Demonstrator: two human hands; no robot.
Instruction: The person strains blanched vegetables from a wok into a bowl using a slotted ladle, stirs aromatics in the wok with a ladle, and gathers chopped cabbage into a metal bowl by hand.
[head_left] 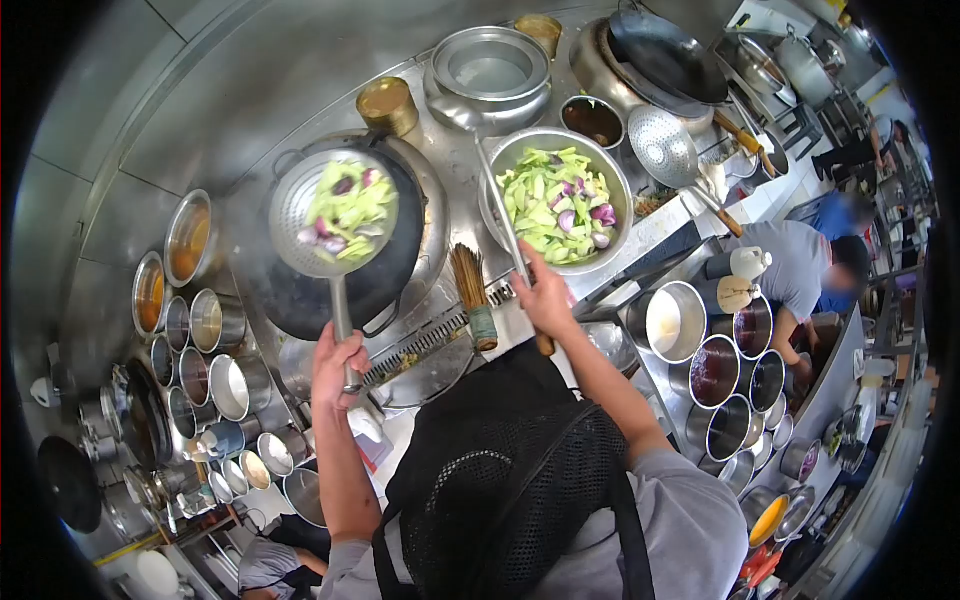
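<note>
So the left hand (338, 362) has its fingers wrapped right around the handle of a round silver metal skimmer full of holes (287, 220), with no slack in the grip that I can see. The skimmer is over a big black metal wok (392, 265) and carries a heap of pale green vegetable slices with purple onion-like pieces (350, 205), a bit blurry, mostly toward its right side.

The right hand (545, 298) has its fingers curled around a long thin metal utensil with a wooden end (507, 222). That one slants across the left rim of a wide round silver metal bowl (624, 190). Its far end is seen so narrow that I honestly can't tell what shape it is. The bowl holds a bigger pile of the same green and purple mix (560, 195).

Between wok and bowl, nearer the person, there's a tan bundled-stick brush with a greenish wrapped handle (480, 325). On the silver metal table (446, 160), a small round metal pot of dark brown liquid (594, 122) is just beside the bowl, and a second holed skimmer with a wooden handle (663, 147) is to its right.
</note>
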